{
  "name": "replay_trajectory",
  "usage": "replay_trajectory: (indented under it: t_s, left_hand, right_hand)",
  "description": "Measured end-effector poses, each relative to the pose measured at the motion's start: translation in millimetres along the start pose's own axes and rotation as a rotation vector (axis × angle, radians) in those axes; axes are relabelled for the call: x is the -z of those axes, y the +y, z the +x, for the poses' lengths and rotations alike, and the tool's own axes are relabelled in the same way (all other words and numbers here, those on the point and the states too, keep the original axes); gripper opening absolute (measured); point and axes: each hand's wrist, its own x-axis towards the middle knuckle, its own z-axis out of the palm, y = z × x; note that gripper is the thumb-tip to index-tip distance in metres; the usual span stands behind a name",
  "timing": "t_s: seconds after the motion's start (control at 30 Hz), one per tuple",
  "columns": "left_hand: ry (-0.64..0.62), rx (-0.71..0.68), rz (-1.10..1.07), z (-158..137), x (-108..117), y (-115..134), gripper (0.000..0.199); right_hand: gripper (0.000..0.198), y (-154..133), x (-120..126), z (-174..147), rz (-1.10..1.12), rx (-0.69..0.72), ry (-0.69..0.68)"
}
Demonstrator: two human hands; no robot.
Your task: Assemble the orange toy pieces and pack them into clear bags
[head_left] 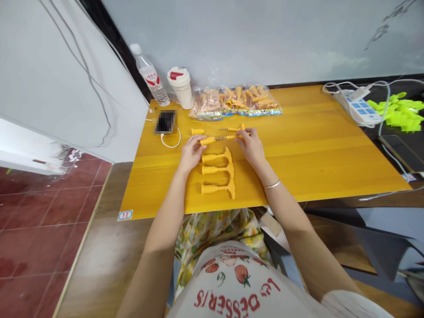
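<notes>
Three sheathed corkscrews (215,170) lie in a row on the yellow-brown surface (308,145) in front of the person, sleeve ends toward the left and T-shaped handles toward the right, close together. Just beyond them, the left hand (192,153) pinches a yellow sleeve (208,141) between thumb and fingers. The right hand (251,143) pinches the handle end of a corkscrew with a metal spiral (221,138), its fingers hiding much of the handle. Sleeve and spiral are lined up, and the spiral meets the mouth of the sleeve; how far inside it reaches, I cannot tell. A loose sleeve (198,131) lies beyond the left hand, and an unsheathed corkscrew (232,129) lies beyond the held pair, its spiral pointing left and its handle near the right hand.

Farther back, clear bags (234,99) filled with yellow parts lie side by side near the wall. To their left stand a lidded cup (182,90) and a water bottle (152,79), with a blurred-out device (165,121) and its white cable (179,140) nearer the person. At the far right are a white power strip (362,108) and a heap of bright yellow-green pieces (397,112).
</notes>
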Motion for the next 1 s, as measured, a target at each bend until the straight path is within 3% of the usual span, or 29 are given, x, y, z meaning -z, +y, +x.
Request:
replay_trajectory:
  t_s: [0.33, 0.57, 1.0]
  left_hand:
    - [-0.052, -0.021, -0.001, -1, -4, 3, 0.032]
    - [0.008, 0.005, -0.03, 0, -1, 3, 0.034]
    - [0.03, -0.012, 0.014, 0, -1, 3, 0.04]
  right_hand:
    - [0.034, -10, 3, -3, -0.016, 0.036, -0.028]
    - [0.033, -1, 6, 0, -0.01, -0.042, 0.01]
    - [0.032, -1, 7, 0, -0.01, -0.033, 0.028]
